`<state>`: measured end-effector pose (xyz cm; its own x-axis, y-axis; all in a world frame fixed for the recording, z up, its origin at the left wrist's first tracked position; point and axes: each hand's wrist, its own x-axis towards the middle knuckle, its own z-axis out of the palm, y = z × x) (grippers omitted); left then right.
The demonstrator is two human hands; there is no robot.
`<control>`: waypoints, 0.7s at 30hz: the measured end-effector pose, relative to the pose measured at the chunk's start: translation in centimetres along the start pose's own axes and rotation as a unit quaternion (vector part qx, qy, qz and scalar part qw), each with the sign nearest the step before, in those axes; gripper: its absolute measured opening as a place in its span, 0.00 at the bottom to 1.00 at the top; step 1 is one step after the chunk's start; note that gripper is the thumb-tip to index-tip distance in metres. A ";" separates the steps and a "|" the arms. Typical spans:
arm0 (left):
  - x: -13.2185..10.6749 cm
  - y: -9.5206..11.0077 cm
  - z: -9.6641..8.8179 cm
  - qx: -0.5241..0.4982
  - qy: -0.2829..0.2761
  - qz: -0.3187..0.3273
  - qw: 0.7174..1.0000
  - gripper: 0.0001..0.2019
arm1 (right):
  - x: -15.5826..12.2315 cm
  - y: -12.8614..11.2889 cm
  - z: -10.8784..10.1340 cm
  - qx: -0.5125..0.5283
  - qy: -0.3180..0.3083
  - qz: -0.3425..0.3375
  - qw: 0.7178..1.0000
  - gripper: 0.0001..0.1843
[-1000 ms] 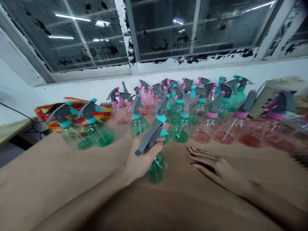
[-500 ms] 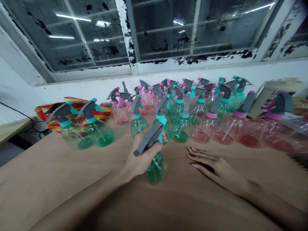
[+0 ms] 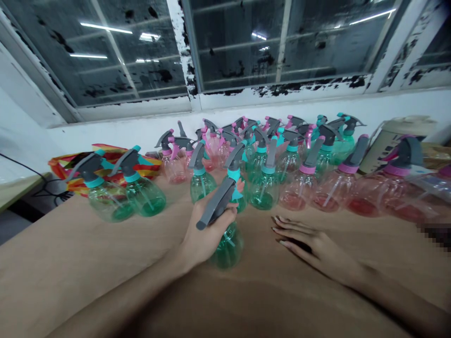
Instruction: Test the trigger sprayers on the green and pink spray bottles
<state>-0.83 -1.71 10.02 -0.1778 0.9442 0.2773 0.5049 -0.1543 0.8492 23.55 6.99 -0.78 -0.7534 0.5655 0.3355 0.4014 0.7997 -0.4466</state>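
My left hand [image 3: 207,227] is wrapped round the neck of a green spray bottle [image 3: 228,251] with a grey and turquoise trigger head. The bottle is upright at the middle of the table, and my fingers hide its collar. To the right, my right hand [image 3: 312,244] lies on the tabletop with its fingers stretched out, holding nothing. Just beyond my hands stand more spray bottles, among them a green one [image 3: 263,195] and a pink one [image 3: 295,197]. Two green bottles [image 3: 147,199] stand apart on the left.
Several pink and green spray bottles crowd the back of the wooden table [image 3: 88,272], below a window. At the back right is a beige container [image 3: 394,136]. A red and yellow bag [image 3: 105,150] lies behind the left bottles. Dark cables [image 3: 45,188] hang at the left.
Very little differs. The view shifts slightly; my left hand keeps its grip on the green spray bottle, and my right hand stays flat on the table.
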 end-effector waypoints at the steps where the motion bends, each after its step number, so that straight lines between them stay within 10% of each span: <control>1: 0.0 -0.1 0.0 0.004 0.000 -0.003 1.000 0.07 | 0.0 0.0 0.0 -0.003 -0.003 0.000 1.000 0.19; 21: -0.1 1.4 0.2 0.023 -0.023 0.041 0.999 0.15 | 0.1 0.2 0.0 0.002 -0.011 -0.004 1.000 0.18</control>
<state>0.06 -1.93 11.08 -0.0958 0.9417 0.3225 0.5549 -0.2185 0.8027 23.57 7.16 -0.85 -0.7678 0.5549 0.3202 0.3933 0.8028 -0.4481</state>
